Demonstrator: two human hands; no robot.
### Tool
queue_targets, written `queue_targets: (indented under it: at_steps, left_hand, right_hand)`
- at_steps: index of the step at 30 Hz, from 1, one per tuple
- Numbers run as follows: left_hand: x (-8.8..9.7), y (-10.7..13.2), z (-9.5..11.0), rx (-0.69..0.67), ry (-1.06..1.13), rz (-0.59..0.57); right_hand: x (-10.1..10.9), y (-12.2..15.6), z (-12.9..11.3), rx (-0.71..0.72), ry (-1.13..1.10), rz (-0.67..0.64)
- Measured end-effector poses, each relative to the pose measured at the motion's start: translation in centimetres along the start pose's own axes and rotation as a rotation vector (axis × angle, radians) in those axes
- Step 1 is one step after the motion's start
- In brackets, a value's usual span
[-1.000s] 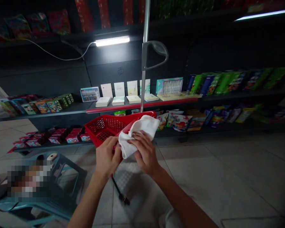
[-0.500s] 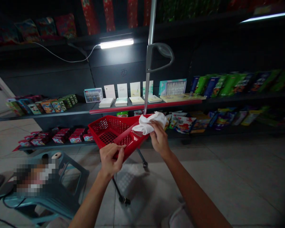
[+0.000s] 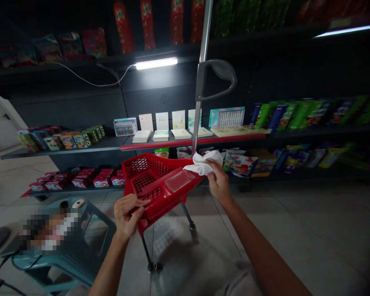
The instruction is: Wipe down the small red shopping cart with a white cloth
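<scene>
In front of me stands a small red plastic shopping cart [image 3: 160, 205] with a perforated basket, thin dark legs and casters. A tall metal pole [image 3: 206, 37] with a grey loop handle [image 3: 200, 84] rises at its far side. My left hand [image 3: 127, 213] grips the cart's near left corner, thumb and fingers closed on the rim. With my right hand [image 3: 218, 181] I press a crumpled white cloth [image 3: 205, 162] onto the right end of the rim. A clear rectangular panel [image 3: 180, 181] shows on the rim between my hands.
Shelves behind the cart hold notebooks [image 3: 162, 121], small boxes [image 3: 69, 139] and snack bags [image 3: 243, 164]. A red-edged shelf [image 3: 160, 144] runs close behind the basket. At the left is a blue-green plastic stool [image 3: 61, 263] with blurred items and a cable on it.
My left hand has slid left along the rim, while the right hand and cloth have shifted right, uncovering the clear panel. The whole view has also moved slightly.
</scene>
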State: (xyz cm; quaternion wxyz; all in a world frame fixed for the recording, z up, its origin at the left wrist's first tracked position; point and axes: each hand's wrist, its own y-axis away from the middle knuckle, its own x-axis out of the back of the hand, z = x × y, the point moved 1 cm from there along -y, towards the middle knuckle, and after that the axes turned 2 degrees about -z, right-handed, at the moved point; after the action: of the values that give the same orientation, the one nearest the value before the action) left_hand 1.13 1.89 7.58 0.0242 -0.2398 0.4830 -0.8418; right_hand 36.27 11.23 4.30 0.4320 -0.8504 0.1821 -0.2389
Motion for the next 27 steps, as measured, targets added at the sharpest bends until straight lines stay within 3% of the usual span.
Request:
queue_targets:
  at_steps: [4,6,10,12,15,18,22,27]
  left_hand:
    - [2.4,0.6,-0.8,0.042,0.083,0.006]
    - [3.8,1.0,-1.4,0.048,0.134,-0.011]
    - [5.9,1.4,-2.4,0.061,0.187,-0.046]
    - [6.4,1.5,-2.8,0.051,0.190,-0.025]
    - [6.7,1.5,-3.2,0.015,0.195,0.055]
    - [6.5,1.6,-3.7,0.020,0.160,0.192]
    - [6.4,1.7,-4.4,0.092,0.042,0.384]
    - [6.9,1.8,-5.3,0.151,-0.124,0.427]
  right_hand:
    - [0.3,-1.9,0.8,-0.362,-0.376,0.275]
    - [0.3,-4.3,0.1,-0.432,-0.635,0.372]
    - [-0.2,-10.6,-4.0,-0.320,-0.920,0.234]
    - [-0.7,-13.1,-5.9,-0.249,-0.893,0.178]
    - [-1.8,-14.7,-7.2,-0.184,-0.719,0.222]
    - [-2.5,-13.6,-6.8,-0.184,-0.506,0.255]
    - [-2.5,-10.1,-5.5,-0.216,-0.370,0.168]
    - [-2.1,-5.0,-3.6,-0.261,-0.354,0.019]
